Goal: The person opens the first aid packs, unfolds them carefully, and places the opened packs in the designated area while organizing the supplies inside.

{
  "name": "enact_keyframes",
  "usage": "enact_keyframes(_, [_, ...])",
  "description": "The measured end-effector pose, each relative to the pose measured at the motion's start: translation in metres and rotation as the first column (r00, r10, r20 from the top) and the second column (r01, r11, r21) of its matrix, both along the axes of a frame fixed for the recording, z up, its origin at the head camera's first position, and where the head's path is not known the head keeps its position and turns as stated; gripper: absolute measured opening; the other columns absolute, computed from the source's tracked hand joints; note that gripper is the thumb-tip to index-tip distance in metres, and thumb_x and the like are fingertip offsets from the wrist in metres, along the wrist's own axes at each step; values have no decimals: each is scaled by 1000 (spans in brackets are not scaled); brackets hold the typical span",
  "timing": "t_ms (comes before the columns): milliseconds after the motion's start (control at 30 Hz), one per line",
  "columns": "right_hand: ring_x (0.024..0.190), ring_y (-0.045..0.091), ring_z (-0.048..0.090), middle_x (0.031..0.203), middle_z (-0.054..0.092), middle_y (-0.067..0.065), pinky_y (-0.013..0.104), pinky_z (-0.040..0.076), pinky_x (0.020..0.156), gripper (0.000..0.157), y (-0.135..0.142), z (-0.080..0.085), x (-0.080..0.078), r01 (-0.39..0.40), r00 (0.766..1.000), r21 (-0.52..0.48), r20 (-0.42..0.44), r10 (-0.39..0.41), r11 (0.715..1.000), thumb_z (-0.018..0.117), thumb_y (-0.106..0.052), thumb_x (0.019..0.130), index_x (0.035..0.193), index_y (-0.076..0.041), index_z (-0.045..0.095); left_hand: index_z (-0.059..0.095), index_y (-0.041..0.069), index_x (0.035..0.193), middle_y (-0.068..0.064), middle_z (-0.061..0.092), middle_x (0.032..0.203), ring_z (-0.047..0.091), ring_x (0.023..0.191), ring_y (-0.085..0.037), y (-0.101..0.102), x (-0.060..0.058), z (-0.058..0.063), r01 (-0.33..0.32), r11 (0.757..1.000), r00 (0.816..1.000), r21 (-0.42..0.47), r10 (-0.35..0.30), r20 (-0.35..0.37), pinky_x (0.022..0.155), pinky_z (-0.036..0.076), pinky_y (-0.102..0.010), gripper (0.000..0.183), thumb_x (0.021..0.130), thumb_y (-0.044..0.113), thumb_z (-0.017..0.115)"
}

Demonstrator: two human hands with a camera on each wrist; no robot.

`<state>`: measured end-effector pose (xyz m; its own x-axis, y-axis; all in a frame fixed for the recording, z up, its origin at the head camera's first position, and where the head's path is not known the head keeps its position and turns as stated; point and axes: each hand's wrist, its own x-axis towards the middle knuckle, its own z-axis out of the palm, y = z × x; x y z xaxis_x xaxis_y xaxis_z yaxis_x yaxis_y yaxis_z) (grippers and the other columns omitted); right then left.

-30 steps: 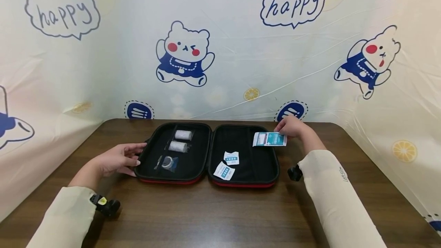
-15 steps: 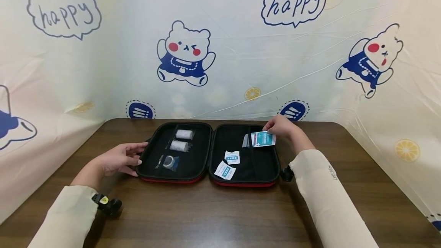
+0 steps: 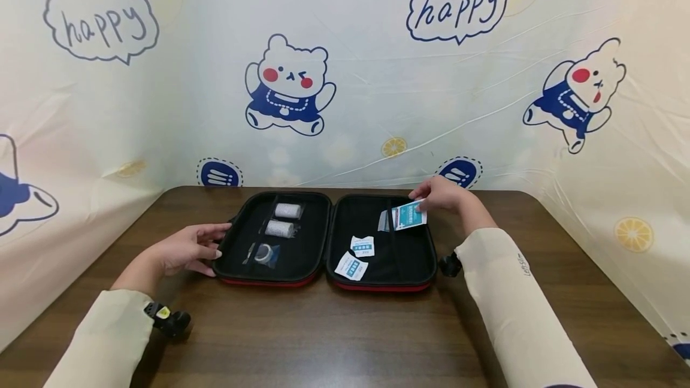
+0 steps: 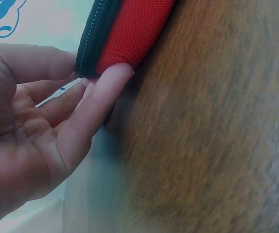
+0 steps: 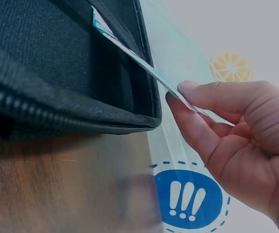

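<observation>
A black zip case with red outer sides (image 3: 272,283) lies unfolded on the table. At its left edge, my left hand (image 3: 188,250) holds the case's corner, with the thumb against the red side (image 4: 137,34) and the fingers by the zip. My right hand (image 3: 444,195) pinches a flat teal-and-white packet (image 3: 408,215) at its right end, over the case's right half. The packet's left part passes behind a black elastic strap (image 3: 397,262). In the right wrist view, the packet (image 5: 144,65) appears edge-on between thumb and fingers (image 5: 192,90).
Two small white sachets (image 3: 362,246) (image 3: 351,267) lie in the right half. The left half holds two white wrapped rolls (image 3: 288,211) (image 3: 280,229) and a small clear bag with a round white item (image 3: 263,254). A printed cloth (image 3: 366,106) hangs behind the table (image 3: 323,340).
My right hand has moved left with the packet, whose left end has slid behind the strap. Lately the packet has tilted, its right end up. The left hand keeps its place.
</observation>
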<state>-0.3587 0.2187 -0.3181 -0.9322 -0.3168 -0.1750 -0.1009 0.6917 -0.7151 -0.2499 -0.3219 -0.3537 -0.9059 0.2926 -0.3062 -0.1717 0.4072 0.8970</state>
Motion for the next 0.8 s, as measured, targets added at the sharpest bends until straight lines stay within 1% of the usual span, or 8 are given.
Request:
enact_keyframes(67, [104,31,54,120,57,19,39,53,90,34,0,0,0,31,1000,-17,2,-31,999,69,1,87,121,2,62,18,3,155,-32,19,152,48,113,-35,0,-1,0,-6,1000,1000,-1,6,0,81,56,-49,76,91,-1,60])
enact_keyframes(133, [101,29,56,117,58,20,37,54,87,31,-1,0,1,68,998,-27,1,-68,997,69,1,86,117,2,63,18,3,154,-32,19,152,48,113,-35,0,0,1,-2,1000,1000,0,2,-2,80,56,-49,77,91,-1,60])
enact_keyframes(267, [88,26,60,109,61,20,32,57,72,24,-6,-2,2,127,992,-32,0,-127,991,69,5,85,109,4,66,17,2,154,-33,19,152,49,112,-34,0,0,0,7,1000,1000,5,-7,0,80,56,-49,76,91,0,60])
enact_keyframes(333, [80,23,61,104,63,19,30,56,65,21,-7,-3,3,136,991,-13,-3,-136,991,69,5,85,106,5,67,16,2,154,-33,18,152,49,112,-34,0,0,-1,10,1000,1000,10,-10,3,80,56,-49,77,91,-1,60])
enact_keyframes(400, [75,22,61,101,63,19,29,56,61,20,-7,-3,3,131,991,5,9,-131,991,68,5,85,106,5,67,17,3,155,-32,18,153,49,111,-34,1,-1,-2,3,1000,1000,12,-3,11,81,56,-49,77,91,-1,60])
enact_keyframes(500, [72,22,64,101,65,21,30,57,60,24,-4,-1,4,107,993,2,42,-107,994,67,6,86,110,6,66,17,3,155,-32,18,153,48,112,-35,1,-1,-3,-2,1000,1000,9,2,10,81,56,-49,77,91,-1,60])
enact_keyframes(600, [74,23,66,103,64,23,32,58,62,29,0,0,4,101,992,-35,77,-98,994,64,9,86,115,7,64,18,3,154,-32,19,152,48,112,-35,0,-1,-3,-5,1000,1000,3,5,0,80,56,-49,76,91,0,61])
enact_keyframes(800, [76,24,66,108,62,25,32,59,65,29,-2,-2,2,134,988,-89,93,-126,987,63,8,88,117,5,65,18,2,154,-32,19,152,50,111,-34,-2,-1,-2,-1,1000,1000,10,1,-7,80,56,-49,77,91,0,61])
